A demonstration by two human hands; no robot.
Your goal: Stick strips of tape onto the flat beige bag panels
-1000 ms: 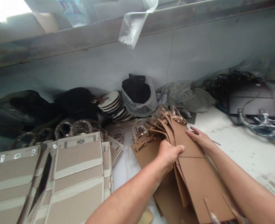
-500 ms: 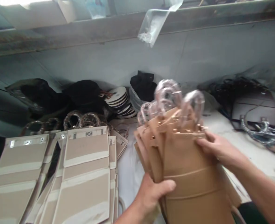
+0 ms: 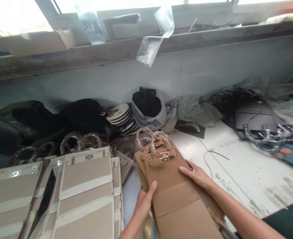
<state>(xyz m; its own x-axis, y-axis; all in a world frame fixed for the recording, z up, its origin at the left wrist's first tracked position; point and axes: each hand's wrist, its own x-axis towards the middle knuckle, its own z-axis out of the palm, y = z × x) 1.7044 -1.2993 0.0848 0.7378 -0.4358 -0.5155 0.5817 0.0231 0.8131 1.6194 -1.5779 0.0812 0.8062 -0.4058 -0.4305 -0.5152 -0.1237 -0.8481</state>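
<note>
A squared-up stack of tan bag panels (image 3: 172,196) lies on the white table (image 3: 248,172), with plastic-wrapped handles and gold clasps (image 3: 158,149) at its far end. My left hand (image 3: 144,202) clasps the stack's left edge, thumb laid on top. My right hand (image 3: 197,176) presses against the right edge with fingers stretched along the top panel.
A pile of beige panels (image 3: 84,192) lies at the left, with wrapped ring handles (image 3: 87,141) behind. Black bags (image 3: 84,113), stacked discs (image 3: 120,116) and a bagged black bundle (image 3: 147,106) line the wall. Dark bag parts (image 3: 256,116) sit far right.
The fanned tan panels were lifted upright, squared together, and now lie flat in one neat stack. Both hands shifted to its side edges.
</note>
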